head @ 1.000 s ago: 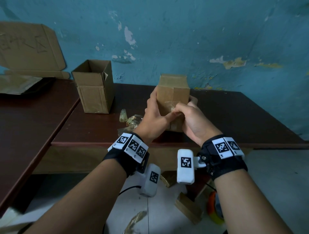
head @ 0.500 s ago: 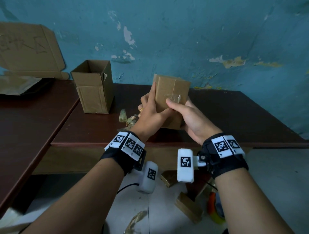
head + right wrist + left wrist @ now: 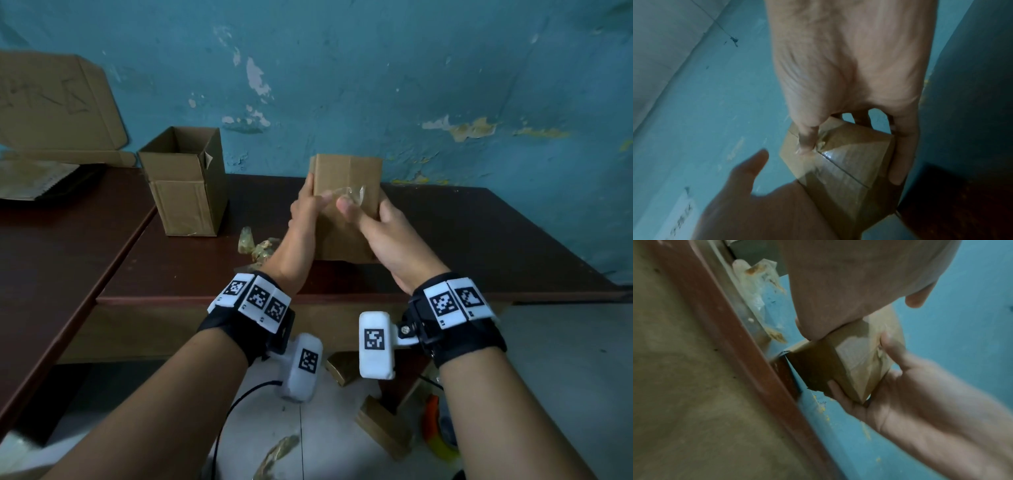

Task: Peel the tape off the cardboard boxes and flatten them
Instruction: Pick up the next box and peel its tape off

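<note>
I hold a small closed cardboard box (image 3: 346, 236) upright above the dark table (image 3: 479, 246), its taped face toward me. My left hand (image 3: 308, 205) grips its left side; the fingers are hidden behind it. My right hand (image 3: 364, 210) grips the right side, fingers curled round the back, thumb pressing a crumpled loose bit of clear tape (image 3: 354, 194) on the front. In the right wrist view the thumb (image 3: 807, 141) sits on the tape (image 3: 823, 142) at the seam of the box (image 3: 849, 165). The left wrist view shows the box (image 3: 859, 363) in the right hand (image 3: 900, 386).
An open cardboard box (image 3: 186, 181) stands at the table's back left. Wads of peeled tape (image 3: 257, 244) lie just left of my hands. Flattened cardboard (image 3: 54, 102) leans on the blue wall over the left table. Cardboard scraps (image 3: 383, 430) and a tape roll (image 3: 436, 431) lie on the floor.
The box has been lifted and turned so its taped face points at me. My right thumb moved up onto the loose tape; my left hand shifted to the left edge.
</note>
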A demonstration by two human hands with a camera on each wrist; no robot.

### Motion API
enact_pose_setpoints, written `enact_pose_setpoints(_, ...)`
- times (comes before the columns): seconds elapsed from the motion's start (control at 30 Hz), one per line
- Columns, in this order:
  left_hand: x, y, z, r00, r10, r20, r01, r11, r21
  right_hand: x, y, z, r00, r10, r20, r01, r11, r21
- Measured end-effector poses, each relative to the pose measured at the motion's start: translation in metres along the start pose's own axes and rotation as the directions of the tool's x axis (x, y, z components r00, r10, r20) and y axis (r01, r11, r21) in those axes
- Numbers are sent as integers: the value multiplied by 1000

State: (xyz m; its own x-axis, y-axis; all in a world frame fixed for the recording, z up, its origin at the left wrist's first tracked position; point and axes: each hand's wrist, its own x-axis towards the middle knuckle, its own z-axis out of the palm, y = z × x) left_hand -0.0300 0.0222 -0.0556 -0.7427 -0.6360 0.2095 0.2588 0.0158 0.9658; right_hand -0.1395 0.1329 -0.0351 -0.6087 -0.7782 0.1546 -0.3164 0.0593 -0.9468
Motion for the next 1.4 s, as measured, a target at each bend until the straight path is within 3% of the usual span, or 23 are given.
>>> enact_pose_setpoints(0.07, 2, -6, 3, 997, -25, -72, 29, 998, 53, 2, 3, 5, 1000, -21, -18, 19, 997, -80)
enact_pose_setpoints(0.2, 8, -13, 3, 980, 41, -197, -34, 999, 36, 4, 4, 8, 996, -89, -1, 88, 985, -149)
enact_pose_setpoints(0.5, 2, -5, 1, 993, 42, -108, -43, 999, -7, 5, 1, -9, 996, -58, 61, 65, 991, -119)
enact_pose_setpoints(0.97, -5, 3, 6, 996, 53, -65, -53, 999, 3, 7, 6, -17, 993, -110, -40, 93, 950, -298)
enact_pose_setpoints(1.2, -5, 5, 6, 998, -27, -61, 21, 994, -103, 9, 7, -11, 990, -113, -81, 87, 958, -272)
enact_pose_setpoints(1.4, -5, 3, 9, 999, -3, -45, -7, 976, -219, 10, 12, -2, 986, -69, -154, 32, 973, -231)
